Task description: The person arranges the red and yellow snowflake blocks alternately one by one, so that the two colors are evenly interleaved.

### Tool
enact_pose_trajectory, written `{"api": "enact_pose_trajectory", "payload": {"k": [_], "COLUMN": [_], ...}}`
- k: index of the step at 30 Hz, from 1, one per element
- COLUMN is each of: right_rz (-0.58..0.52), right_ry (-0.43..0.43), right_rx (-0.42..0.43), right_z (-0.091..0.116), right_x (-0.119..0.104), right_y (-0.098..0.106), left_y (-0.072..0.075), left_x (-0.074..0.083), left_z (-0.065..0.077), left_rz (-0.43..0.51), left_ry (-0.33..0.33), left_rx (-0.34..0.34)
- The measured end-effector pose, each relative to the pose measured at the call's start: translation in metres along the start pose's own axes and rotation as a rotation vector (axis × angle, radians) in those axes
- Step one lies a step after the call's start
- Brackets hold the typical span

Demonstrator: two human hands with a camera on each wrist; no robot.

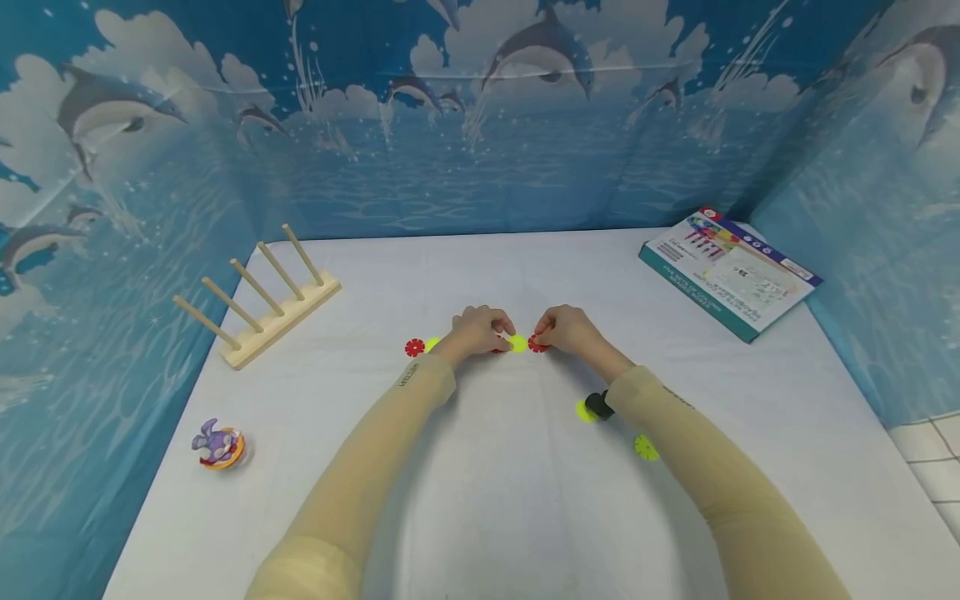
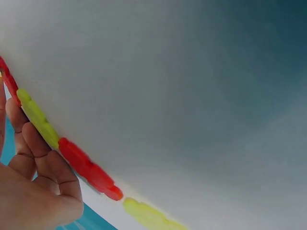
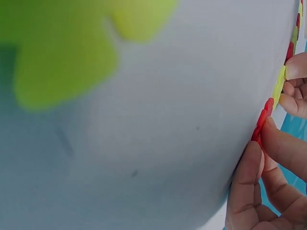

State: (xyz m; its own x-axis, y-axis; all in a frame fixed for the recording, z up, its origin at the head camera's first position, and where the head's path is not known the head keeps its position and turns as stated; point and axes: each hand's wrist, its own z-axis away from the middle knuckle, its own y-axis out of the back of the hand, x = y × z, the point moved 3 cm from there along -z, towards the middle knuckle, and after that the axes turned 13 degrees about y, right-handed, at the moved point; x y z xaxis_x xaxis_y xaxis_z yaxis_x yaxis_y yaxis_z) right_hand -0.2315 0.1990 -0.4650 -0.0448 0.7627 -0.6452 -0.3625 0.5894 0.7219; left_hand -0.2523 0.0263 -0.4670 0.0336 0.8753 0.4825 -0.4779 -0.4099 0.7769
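Several red and yellow notched discs lie in a row on the white table. My left hand [image 1: 480, 331] reaches over this row and pinches the edge of a yellow disc [image 1: 517, 343] between thumb and finger. Just to the right, my right hand [image 1: 567, 329] pinches a red disc [image 1: 537, 343] by its edge. In the right wrist view that red disc [image 3: 263, 122] meets or nearly meets the yellow disc [image 3: 279, 86]. Under the left fingers run another yellow disc [image 2: 38, 119] and a red disc [image 2: 90, 168]. Part of the row is hidden by the left wrist in the head view.
Loose yellow discs [image 1: 647, 447] and black discs [image 1: 598, 406] lie by the right forearm. A wooden rack with upright pegs [image 1: 281, 321] stands at the left. Nearer is a small purple toy figure [image 1: 217, 444]. A flat box [image 1: 731, 271] lies back right.
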Motion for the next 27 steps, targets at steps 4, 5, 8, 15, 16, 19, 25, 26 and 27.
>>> {"api": "enact_pose_trajectory", "payload": {"k": [4,5,8,15,16,19,25,26,27], "right_rz": [-0.003,-0.003,0.002,0.011,0.011,0.007,0.003,0.005,0.005], "right_ry": [-0.001,-0.001,0.0,0.006,0.005,-0.002,0.002,0.005,0.007], "right_rx": [0.001,0.001,0.003,0.013,0.015,0.018,0.016,0.017,0.018], "right_z": [0.0,0.0,-0.001,-0.001,-0.001,0.0,0.0,0.0,-0.001], "right_x": [0.0,0.0,0.001,0.001,0.002,0.002,0.001,0.002,0.002], "right_y": [0.0,0.0,0.001,0.001,0.001,0.001,0.003,0.004,0.004], "left_y": [0.001,0.001,0.002,-0.001,-0.002,-0.007,-0.013,-0.014,-0.015], "left_x": [0.0,0.0,0.001,0.009,0.01,0.015,0.024,0.025,0.026], "left_z": [0.0,0.0,0.001,0.0,-0.001,-0.002,-0.002,-0.003,-0.003], "left_rz": [-0.003,-0.005,-0.003,0.003,-0.01,-0.033,-0.053,-0.061,-0.068], "left_ry": [-0.002,0.0,0.01,-0.026,-0.037,-0.064,-0.065,-0.062,-0.057], "left_rx": [-0.013,-0.017,-0.032,-0.02,-0.015,0.0,0.016,0.022,0.028]}}
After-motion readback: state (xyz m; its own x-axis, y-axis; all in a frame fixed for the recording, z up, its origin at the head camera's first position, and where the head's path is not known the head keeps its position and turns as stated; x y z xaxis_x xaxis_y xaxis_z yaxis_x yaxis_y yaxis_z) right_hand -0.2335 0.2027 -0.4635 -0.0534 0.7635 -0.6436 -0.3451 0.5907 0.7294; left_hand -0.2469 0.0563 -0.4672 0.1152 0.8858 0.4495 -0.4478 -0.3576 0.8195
